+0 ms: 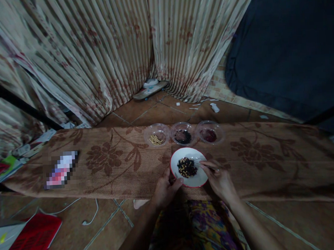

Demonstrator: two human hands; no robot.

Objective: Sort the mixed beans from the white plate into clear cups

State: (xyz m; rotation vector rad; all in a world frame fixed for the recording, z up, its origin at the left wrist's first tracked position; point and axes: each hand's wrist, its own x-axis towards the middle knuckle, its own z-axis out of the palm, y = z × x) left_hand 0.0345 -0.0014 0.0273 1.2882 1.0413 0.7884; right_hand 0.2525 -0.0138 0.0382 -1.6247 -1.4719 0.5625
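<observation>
A white plate with a red rim point(194, 181) sits on the cloth-covered bench in front of me. Mixed black and pale yellow beans point(187, 167) are heaped on it. My left hand point(167, 188) grips the plate's left edge, thumb over the rim. In my right hand point(218, 178) is a slim metal tool that looks like tweezers point(198, 162), its tip at the beans' right side. Behind the plate stand three clear plastic bowls: one with yellow beans point(156, 139), one with black beans point(183, 136), one with dark red beans point(208, 135).
The bench is draped in a brown floral cloth point(136, 179). A pixelated phone-like object point(61, 169) lies at its left. Beyond are striped curtains point(118, 49), a skateboard point(150, 90) and scraps on the tiled floor. A red bag point(33, 238) lies at lower left.
</observation>
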